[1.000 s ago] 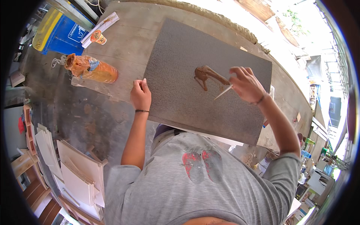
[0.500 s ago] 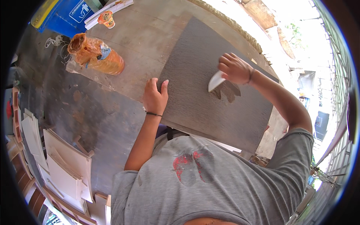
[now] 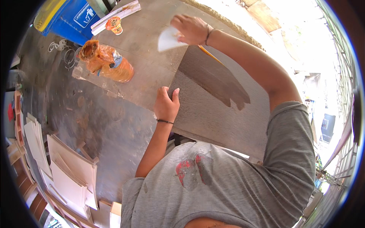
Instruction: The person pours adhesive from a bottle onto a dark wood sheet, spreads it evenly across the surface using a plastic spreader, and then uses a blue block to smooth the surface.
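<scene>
A grey textured panel (image 3: 213, 114) lies in front of me. My left hand (image 3: 166, 104) grips its left edge, thumb on the upper face and fingers curled at the side. Held in my right hand (image 3: 193, 29) is a white, flat, flexible-looking spreader (image 3: 170, 39), blurred by motion, past the panel's far left corner. A wide dark brown wet smear (image 3: 213, 80) runs across the panel from that corner, ending in ragged tongues near the middle. Along the smear's far side shows a thin yellow-orange streak (image 3: 211, 54), whose nature I cannot make out.
The panel rests on a worn worktop (image 3: 150, 64). To the left stands a tall orange-stained plastic container (image 3: 114, 66), with a small orange-and-white cup (image 3: 115, 26) beyond it, beside white strips (image 3: 127, 11). A blue bin (image 3: 72, 22) is at the back left. Pale boards (image 3: 72, 171) lean at lower left.
My right hand has swept the spreader toward the far left, past the panel's corner. The small dark patch has become a long brown smear. My left hand keeps its hold on the edge.
</scene>
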`<action>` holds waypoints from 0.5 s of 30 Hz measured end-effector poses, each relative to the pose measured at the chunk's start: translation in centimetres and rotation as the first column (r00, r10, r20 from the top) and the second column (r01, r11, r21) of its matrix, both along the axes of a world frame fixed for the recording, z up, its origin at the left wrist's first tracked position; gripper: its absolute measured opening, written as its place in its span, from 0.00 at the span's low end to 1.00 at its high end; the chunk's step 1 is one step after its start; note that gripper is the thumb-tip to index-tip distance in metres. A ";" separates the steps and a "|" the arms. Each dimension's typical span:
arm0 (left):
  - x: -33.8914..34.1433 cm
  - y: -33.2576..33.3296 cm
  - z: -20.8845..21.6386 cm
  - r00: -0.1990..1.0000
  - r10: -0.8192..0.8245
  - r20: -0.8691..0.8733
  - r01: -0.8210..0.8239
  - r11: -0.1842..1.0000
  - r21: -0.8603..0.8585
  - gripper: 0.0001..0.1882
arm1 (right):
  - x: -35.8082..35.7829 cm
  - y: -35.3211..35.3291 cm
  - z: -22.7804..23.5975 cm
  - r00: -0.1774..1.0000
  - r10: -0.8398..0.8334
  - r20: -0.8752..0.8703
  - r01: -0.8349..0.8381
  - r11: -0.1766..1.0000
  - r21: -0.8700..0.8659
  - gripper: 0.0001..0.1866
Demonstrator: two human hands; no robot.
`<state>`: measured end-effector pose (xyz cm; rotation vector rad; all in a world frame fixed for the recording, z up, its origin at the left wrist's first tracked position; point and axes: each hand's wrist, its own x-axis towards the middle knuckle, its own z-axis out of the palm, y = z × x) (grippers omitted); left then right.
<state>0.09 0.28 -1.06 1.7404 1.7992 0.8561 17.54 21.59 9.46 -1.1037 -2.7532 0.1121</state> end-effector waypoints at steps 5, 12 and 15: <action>-0.3 0.2 -0.5 1.000 0.018 -0.007 -0.018 0.998 -0.054 0.21 | 3.6 -4.0 6.1 0.983 -0.164 -0.081 0.159 0.985 -0.069 0.26; 0.2 0.0 1.0 1.000 -0.004 0.016 0.006 0.992 -0.129 0.21 | 13.6 -15.2 0.0 0.918 -0.118 0.380 0.222 0.944 -0.243 0.19; 0.1 -0.4 0.7 1.000 -0.009 -0.014 0.007 0.991 -0.134 0.23 | 12.3 -11.9 -1.5 0.965 -0.146 0.219 0.154 0.988 -0.016 0.18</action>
